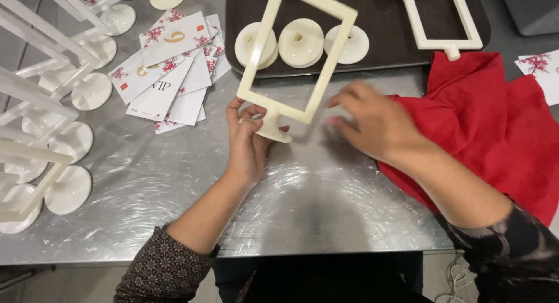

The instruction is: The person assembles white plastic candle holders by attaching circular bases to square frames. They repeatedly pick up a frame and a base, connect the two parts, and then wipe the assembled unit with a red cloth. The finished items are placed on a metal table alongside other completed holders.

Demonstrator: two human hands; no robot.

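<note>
My left hand (247,141) grips the round base and stem of a cream rectangular frame stand (298,55), holding it tilted above the steel table (174,181). The frame is empty, with the tray showing through it. My right hand (372,123) hovers just right of the frame's lower corner, fingers spread and slightly blurred, holding nothing. It lies over the edge of a red cloth (495,122) spread on the table's right side.
A dark tray (384,55) at the back holds three cream round bases (301,42) and another frame (439,18). A pile of flowered white cards (169,70) lies at back left. Several assembled frame stands (41,134) crowd the left edge. More cards (541,70) sit far right.
</note>
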